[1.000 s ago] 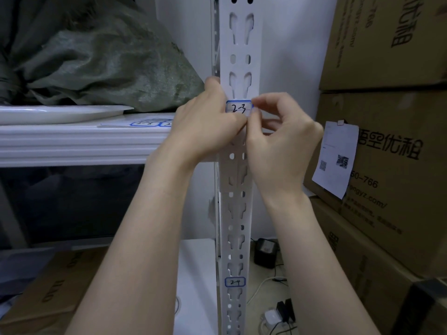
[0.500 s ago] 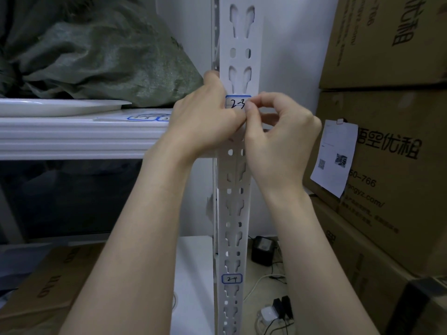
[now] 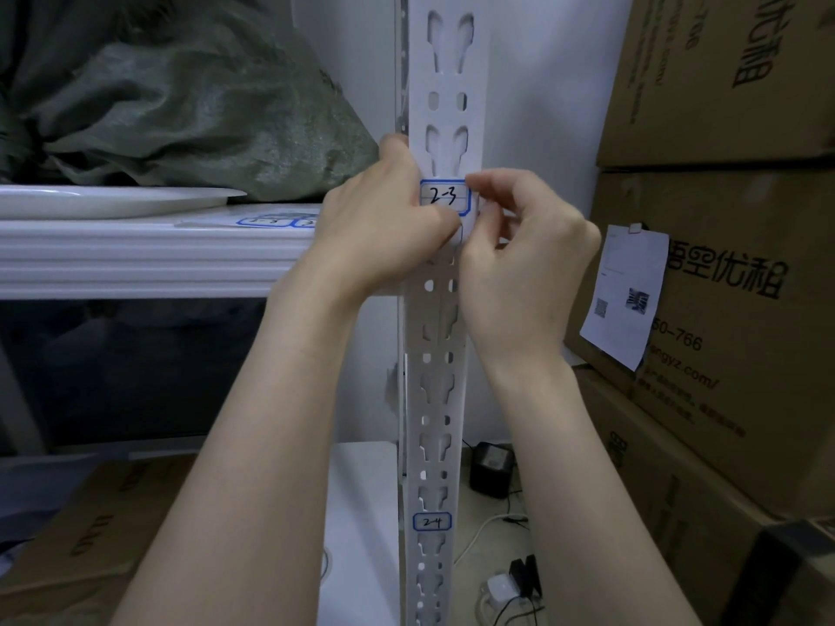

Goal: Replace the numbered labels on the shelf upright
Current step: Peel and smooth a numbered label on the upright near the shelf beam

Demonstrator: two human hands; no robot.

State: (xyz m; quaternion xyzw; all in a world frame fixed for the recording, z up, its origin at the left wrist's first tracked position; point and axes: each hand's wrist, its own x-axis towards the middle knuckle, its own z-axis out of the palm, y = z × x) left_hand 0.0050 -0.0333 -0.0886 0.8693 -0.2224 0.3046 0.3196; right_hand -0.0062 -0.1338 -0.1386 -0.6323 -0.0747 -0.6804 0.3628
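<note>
Left hand (image 3: 379, 228) has slid down, baring label 2-3 (image 3: 445, 197) on upright (image 3: 445, 61); it grips the upright. Right hand (image 3: 524, 264) pinches label's right edge. Best peeled slowly, low angle, avoiding tears.

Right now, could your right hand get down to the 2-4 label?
Probably yes: the 2-4 label sits uncovered lower on the upright, nothing in front, but the right hand is pinching the 2-3 label and must let go first.

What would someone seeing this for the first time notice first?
Two hands meet mid-frame on the white shelf upright: the left hand grips it while the right hand pinches the edge of the blue-bordered label marked 2-3. Lower on the upright sits a label marked 2-4.
</note>
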